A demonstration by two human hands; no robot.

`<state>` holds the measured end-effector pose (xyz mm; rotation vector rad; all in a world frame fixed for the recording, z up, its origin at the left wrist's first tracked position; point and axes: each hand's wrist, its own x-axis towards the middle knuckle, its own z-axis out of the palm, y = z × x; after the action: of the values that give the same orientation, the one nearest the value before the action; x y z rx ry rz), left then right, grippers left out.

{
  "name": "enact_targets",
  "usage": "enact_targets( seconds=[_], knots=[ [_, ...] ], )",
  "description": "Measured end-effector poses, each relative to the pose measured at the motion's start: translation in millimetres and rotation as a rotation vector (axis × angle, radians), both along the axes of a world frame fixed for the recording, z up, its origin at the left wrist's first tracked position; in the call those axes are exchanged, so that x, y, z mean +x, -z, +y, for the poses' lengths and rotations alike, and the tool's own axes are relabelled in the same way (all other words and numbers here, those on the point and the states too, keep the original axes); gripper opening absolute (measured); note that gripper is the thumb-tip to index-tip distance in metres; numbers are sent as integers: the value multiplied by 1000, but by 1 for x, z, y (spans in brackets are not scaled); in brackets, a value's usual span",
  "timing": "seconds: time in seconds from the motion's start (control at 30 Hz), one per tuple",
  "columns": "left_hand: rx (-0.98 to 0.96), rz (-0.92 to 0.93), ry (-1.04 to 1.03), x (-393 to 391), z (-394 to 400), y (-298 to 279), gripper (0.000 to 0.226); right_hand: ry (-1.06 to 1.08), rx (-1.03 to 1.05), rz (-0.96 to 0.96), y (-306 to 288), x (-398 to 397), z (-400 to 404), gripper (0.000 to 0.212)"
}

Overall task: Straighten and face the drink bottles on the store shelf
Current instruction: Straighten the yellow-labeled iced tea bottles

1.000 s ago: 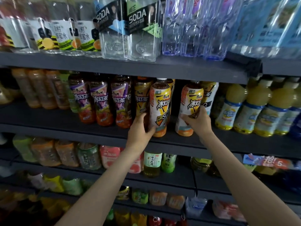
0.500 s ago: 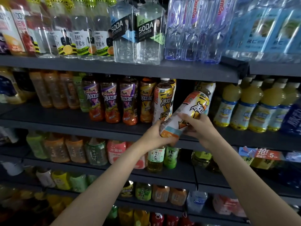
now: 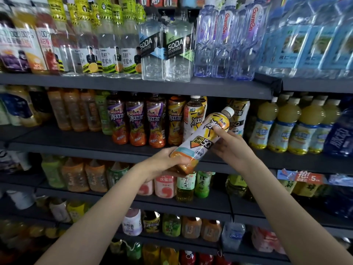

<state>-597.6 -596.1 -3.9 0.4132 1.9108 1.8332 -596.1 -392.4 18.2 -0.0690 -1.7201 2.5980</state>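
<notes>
- Iced-tea bottle (image 3: 202,142): white/yellow label, orange base, white cap; held off the shelf, in front of the 2nd shelf from top, tilted w/ cap up-right and base down-left, label facing the camera.
- Left hand (image 3: 168,165): cups the orange base from the left and below, fingers curled round it.
- Right hand (image 3: 232,148): holds the mid-body from the right; index finger laid across the label, remaining fingers behind the bottle.
- Shelf edge (image 3: 133,152): dark grey, just behind both hands.
- Same-brand bottles (image 3: 193,119): upright on that shelf, directly behind the held one; purple-label row (image 3: 135,119) further left, yellow juice bottles (image 3: 292,127) to the right.
- Upper shelf, farther up: two clear SODA bottles (image 3: 166,48) side by side, blue water bottles (image 3: 225,39) right of them.
- Lower shelves: green-tea bottles (image 3: 193,185) under the hands; price tag (image 3: 303,177) at right.
</notes>
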Motion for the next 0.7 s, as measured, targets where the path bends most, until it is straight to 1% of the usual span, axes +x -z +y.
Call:
enact_targets(
  seconds=[0.07,0.13,0.23,0.27,0.33,0.37,0.4,0.43,0.47,0.53,0.57,0.6,0.63,0.67,0.7],
  knots=[
    [-122,156,-62,-2,-1,1,43,49,17,18,-1,-2,0,37],
    [-270,344,-133,-3,-1,2,48,109,80,-10,-3,-3,-4,49],
    [-547,723,-249,-5,1,7,67,177,129,-116,2,-2,-14,88],
    [-613,822,-267,-4,2,7,72,194,103,-136,6,-1,-15,91],
    [-664,937,-275,-2,3,7,77,225,15,-137,10,1,-15,75],
    [-651,936,-269,-1,3,5,77,225,-31,-115,11,3,-14,68],
    [-603,875,-269,-1,4,3,77,219,-70,-79,11,5,-13,63],
    [-517,736,-266,-2,4,0,74,211,-95,-36,9,6,-11,59],
    [-394,522,-247,-1,4,-4,70,200,-111,9,6,7,-9,56],
    [-88,58,-157,0,3,-9,62,172,-117,86,-2,9,-7,52],
    [34,-80,-117,-1,2,-8,55,157,-111,117,-7,10,-7,50],
    [114,-133,-80,-1,2,-7,48,145,-107,143,-10,11,-6,49],
    [158,-126,-73,-1,4,-6,46,134,-101,165,-12,12,-5,48],
    [171,-88,-106,-2,6,-5,49,124,-83,177,-13,12,-4,45],
    [143,-5,-171,-2,9,-4,54,119,-55,173,-13,12,-4,41]
  ],
)
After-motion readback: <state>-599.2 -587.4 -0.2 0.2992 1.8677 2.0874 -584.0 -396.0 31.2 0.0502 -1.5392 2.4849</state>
